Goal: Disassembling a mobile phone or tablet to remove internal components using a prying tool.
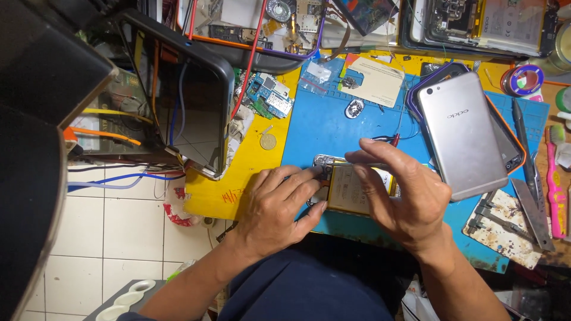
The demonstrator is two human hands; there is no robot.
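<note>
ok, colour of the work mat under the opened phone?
Blue mat, lying on a yellow surface; the head view shows it around the opened phone.

Single head view, looking steeply down, close over blue mat point(333, 128) at bench edge; no second view.

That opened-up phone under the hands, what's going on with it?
A person is bent over an opened phone lying on a blue work mat. The left hand presses down on its left end to steady it, while the right hand pinches a thin tool at its top edge. The phone's back is off, so the yellowish battery shows. Beside the right hand lies a silver phone back cover, and a coin sits on the yellow board nearby.
</note>
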